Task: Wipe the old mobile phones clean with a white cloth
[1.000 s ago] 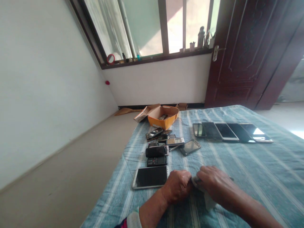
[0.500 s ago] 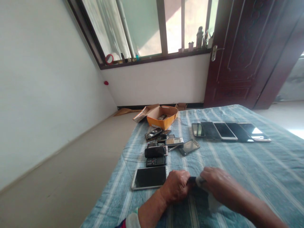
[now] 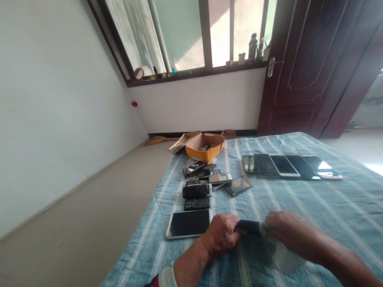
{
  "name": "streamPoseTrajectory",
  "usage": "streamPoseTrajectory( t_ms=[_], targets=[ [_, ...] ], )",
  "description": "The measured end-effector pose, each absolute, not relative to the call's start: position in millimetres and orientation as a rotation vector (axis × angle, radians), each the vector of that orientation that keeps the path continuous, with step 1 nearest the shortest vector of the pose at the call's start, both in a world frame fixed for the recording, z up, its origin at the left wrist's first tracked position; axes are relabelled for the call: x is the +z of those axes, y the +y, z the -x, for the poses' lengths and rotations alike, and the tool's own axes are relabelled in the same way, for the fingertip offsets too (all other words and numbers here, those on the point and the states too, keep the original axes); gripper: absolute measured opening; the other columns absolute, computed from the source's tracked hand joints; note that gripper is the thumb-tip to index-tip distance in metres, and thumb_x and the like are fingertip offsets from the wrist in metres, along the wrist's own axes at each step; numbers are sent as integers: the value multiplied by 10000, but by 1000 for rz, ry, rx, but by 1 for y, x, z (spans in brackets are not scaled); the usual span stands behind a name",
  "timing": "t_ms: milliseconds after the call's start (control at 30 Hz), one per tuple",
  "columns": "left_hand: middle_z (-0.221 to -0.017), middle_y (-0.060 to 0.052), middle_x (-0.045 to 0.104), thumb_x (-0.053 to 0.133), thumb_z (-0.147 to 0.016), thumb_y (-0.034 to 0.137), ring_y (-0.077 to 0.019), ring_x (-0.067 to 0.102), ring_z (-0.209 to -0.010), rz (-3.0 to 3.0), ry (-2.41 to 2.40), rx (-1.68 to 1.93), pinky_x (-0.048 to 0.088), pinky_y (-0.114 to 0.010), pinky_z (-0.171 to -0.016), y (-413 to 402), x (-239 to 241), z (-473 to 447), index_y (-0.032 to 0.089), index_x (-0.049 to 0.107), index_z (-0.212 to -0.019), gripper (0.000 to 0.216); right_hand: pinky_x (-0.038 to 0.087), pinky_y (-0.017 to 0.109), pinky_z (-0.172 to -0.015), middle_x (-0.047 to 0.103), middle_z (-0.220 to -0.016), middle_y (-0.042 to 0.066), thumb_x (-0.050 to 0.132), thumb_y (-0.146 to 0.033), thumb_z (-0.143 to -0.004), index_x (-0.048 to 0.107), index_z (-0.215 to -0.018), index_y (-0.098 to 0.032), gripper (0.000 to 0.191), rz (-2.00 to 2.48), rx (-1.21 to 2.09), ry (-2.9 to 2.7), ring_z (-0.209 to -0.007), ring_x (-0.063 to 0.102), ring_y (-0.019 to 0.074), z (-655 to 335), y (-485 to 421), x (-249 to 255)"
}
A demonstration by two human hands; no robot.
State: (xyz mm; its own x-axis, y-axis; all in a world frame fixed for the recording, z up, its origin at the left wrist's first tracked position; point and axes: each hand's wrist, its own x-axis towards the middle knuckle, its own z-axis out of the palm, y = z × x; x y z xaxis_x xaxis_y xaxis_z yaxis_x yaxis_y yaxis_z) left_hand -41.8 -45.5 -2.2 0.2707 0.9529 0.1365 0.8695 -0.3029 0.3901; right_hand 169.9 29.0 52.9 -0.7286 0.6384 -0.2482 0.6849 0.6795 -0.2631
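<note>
My left hand (image 3: 225, 235) is closed round the left end of a dark, slim mobile phone (image 3: 249, 227), seen nearly edge-on above the bed. My right hand (image 3: 287, 229) pinches a thin white cloth (image 3: 289, 258) round the phone's right end; the loose part hangs down, blurred. Just left of my left hand lies a large white-framed phone (image 3: 189, 224), screen up. Beyond it are a black keypad phone (image 3: 196, 203), a black phone with a silver end (image 3: 196, 191) and a grey keypad phone (image 3: 220, 178). A grey touchscreen phone (image 3: 240, 185) lies apart from them.
Several phones, among them a white one (image 3: 285, 166), lie in a row on the striped blue bedcover (image 3: 335, 215). An opened orange cardboard box (image 3: 206, 154) with a phone inside stands at the far left corner. The floor (image 3: 98, 215) drops away left; a dark red door (image 3: 302, 79) is behind.
My right hand has slid right along the phone with the white cloth, so more of the dark phone shows between my hands. My left hand has stayed nearly still.
</note>
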Motion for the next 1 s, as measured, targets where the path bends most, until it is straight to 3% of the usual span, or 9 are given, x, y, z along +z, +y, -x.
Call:
streamPoseTrajectory(
  t_ms=[267, 433, 600, 1000],
  targets=[
    [-660, 2, 595, 662, -760, 311, -122, 534, -595, -2292, 1695, 542, 334, -209, -520, -45, -3, 41, 157, 578, -687, 190, 296, 280, -611, 651, -844, 68, 392, -161, -845, 632, -800, -169, 245, -1108, -498, 2771, -735, 596, 198, -168, 29, 54],
    [-661, 1, 595, 635, -781, 276, -126, 545, -601, -2312, 1717, 529, 338, -215, -530, -44, -10, 42, 159, 566, -677, 171, 264, 267, -576, 618, -748, 45, 403, -101, -805, 607, -742, -170, 224, -1081, -413, 2918, -661, 550, 156, -156, 17, 40],
    [-654, -3, 581, 562, -809, 235, -127, 536, -584, -2405, 1704, 502, 318, -226, -515, -45, -14, 42, 164, 545, -678, 150, 274, 277, -620, 594, -730, 42, 416, -18, -762, 577, -714, -168, 225, -1054, -247, 3093, -708, 549, 161, -136, 1, 20],
    [-688, 1, 602, 630, -783, 248, -124, 554, -622, -2316, 1678, 500, 355, -210, -552, -46, -4, 42, 162, 566, -699, 136, 258, 266, -575, 681, -774, 63, 455, -107, -785, 671, -765, -184, 231, -1133, -439, 2747, -698, 614, 198, -170, 22, 53]
  ],
)
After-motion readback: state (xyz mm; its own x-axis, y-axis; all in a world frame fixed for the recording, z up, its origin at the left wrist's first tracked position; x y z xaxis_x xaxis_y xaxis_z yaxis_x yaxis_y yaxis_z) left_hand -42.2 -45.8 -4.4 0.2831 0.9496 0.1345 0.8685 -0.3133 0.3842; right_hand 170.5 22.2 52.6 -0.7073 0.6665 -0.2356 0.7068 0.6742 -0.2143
